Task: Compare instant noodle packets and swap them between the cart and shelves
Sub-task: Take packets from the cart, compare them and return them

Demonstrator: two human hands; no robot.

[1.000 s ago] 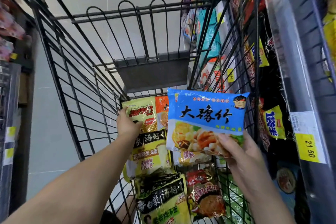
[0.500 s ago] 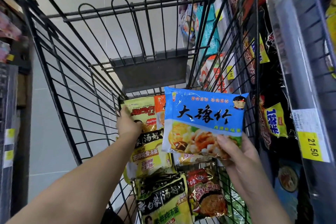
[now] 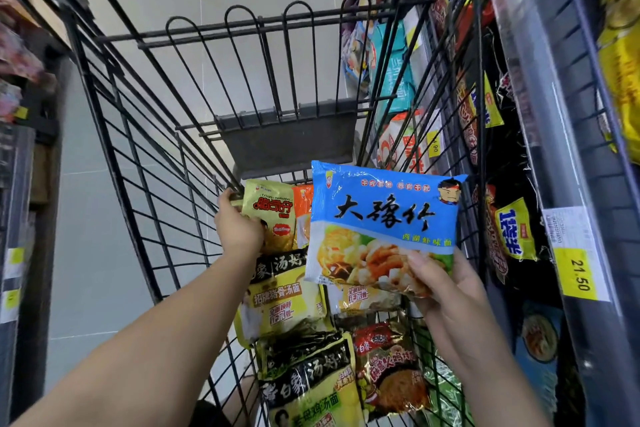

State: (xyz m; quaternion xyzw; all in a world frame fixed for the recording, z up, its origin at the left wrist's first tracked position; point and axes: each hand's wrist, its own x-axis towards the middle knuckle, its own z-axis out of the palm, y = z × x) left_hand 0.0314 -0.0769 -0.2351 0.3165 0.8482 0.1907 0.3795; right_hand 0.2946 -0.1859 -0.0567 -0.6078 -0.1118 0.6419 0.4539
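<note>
cart (image 3: 287,142) has the shelf (image 3: 530,114) at its 3 o'clock. blue noodle packet (image 3: 384,218) is up over the cart, right hand (image 3: 457,298) fingers (image 3: 427,269) pinching its lower corner. small yellow packet (image 3: 273,215) sits at its 9 o'clock, left hand (image 3: 239,229) clenched on its edge. i'd lift that one level, labels side by side, before swapping.

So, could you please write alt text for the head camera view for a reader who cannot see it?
The right hand holds a blue noodle packet over a black wire cart, while the left hand grips a yellow packet among others inside. Stocked shelves stand alongside on the right.
</note>
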